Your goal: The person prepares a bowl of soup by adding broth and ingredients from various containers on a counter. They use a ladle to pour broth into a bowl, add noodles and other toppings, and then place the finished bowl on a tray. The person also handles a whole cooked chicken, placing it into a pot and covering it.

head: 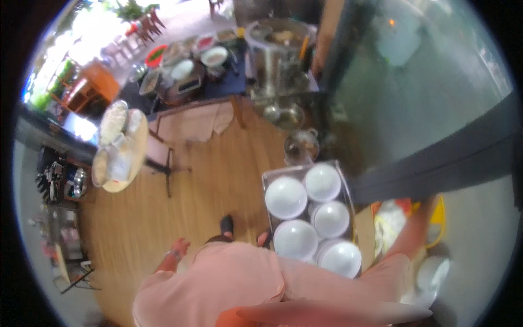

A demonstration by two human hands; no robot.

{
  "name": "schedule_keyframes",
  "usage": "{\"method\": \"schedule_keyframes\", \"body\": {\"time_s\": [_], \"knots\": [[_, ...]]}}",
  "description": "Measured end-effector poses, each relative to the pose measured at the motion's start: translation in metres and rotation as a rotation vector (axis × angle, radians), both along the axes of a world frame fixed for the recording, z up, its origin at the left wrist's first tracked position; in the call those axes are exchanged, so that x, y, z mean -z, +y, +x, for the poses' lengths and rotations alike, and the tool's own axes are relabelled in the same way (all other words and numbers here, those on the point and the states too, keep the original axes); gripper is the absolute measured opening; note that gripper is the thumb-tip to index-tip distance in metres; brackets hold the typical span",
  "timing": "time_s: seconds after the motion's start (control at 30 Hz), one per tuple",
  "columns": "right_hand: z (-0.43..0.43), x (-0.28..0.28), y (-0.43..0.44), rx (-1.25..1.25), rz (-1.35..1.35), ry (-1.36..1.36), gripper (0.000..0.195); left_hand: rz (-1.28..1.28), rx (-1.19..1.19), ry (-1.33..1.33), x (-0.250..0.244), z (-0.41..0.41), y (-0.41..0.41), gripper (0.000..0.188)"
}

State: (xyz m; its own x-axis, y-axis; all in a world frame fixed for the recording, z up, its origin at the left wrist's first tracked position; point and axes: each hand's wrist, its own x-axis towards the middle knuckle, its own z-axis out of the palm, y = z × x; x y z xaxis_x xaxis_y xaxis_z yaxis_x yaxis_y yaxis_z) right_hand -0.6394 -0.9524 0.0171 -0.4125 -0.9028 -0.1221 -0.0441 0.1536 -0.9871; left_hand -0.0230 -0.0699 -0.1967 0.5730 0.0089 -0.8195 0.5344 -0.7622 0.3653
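Observation:
My left hand (180, 246) hangs beside my body above the wooden floor. It holds nothing, and its fingers look slightly apart. My right arm reaches out to the right, up to a dark grey beam or frame edge (441, 163). The wrist end of my right hand (428, 204) shows there, but the fingers are hidden, so any grip is unclear. Between my body and that arm stands a clear plastic crate or rack (267, 173) with several white bowls upside down, among them a large bowl (286, 198) and a smaller bowl (331, 219).
A large steel pot (269, 61) holds food at the back, beside another person's arm (322, 49). Bowls and trays crowd a dark counter (239, 83). A round wooden table (141, 163) bears trays at left. Pans (301, 147) sit low near the crate. A yellow-handled bag (392, 225) lies right.

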Motion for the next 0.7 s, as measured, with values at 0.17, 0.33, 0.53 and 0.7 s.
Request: {"method": "schedule_keyframes", "body": {"time_s": [0.17,0.33,0.53,0.7], "knots": [[0.011,-0.039,0.037,0.053,-0.098,-0.201,0.037,0.08,0.198,0.033,-0.026,-0.026,-0.009,0.061],[0.018,-0.064,0.11,0.128,-0.19,-0.396,0.037,0.011,0.268,0.025,0.006,0.002,0.04,0.06],[0.076,-0.08,0.223,0.156,-0.231,-0.537,0.032,-0.172,0.076,0.159,0.061,0.062,0.13,0.059],[0.076,-0.059,0.322,-0.396,-0.224,-0.734,0.022,-0.197,-0.086,0.288,0.105,0.137,0.233,0.047]]}}
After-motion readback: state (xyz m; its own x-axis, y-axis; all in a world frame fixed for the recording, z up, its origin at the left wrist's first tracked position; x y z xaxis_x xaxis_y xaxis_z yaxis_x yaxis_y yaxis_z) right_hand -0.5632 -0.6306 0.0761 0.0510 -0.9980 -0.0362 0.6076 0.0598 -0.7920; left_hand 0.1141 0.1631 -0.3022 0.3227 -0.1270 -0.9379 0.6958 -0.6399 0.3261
